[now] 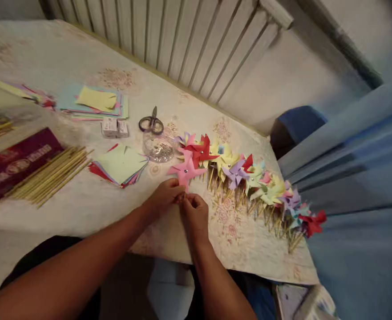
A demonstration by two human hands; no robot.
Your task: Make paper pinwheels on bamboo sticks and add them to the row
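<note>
A pink paper pinwheel point(187, 170) with a small shiny centre stands just beyond my fingertips. My left hand point(169, 193) is closed in a pinch at its lowest blade. Close against it, my right hand point(196, 211) also pinches below the pinwheel, its fingertips meeting the left ones. The stick and the exact grip are hidden by my fingers. Right beside the pink one, a red pinwheel point(201, 152) heads a row of several finished pinwheels point(237, 174) on sticks, running to the table's right end. A clear dish of small shiny pins point(160, 150) lies to the left.
Scissors point(152, 123) lie behind the dish. Further left are fanned paper squares point(120, 164), small white boxes point(114, 128), stacked coloured paper point(95, 100), bamboo sticks point(54, 173) and a purple package point(22, 164). A slatted panel borders the flowered tablecloth; a blue curtain point(356, 213) hangs right.
</note>
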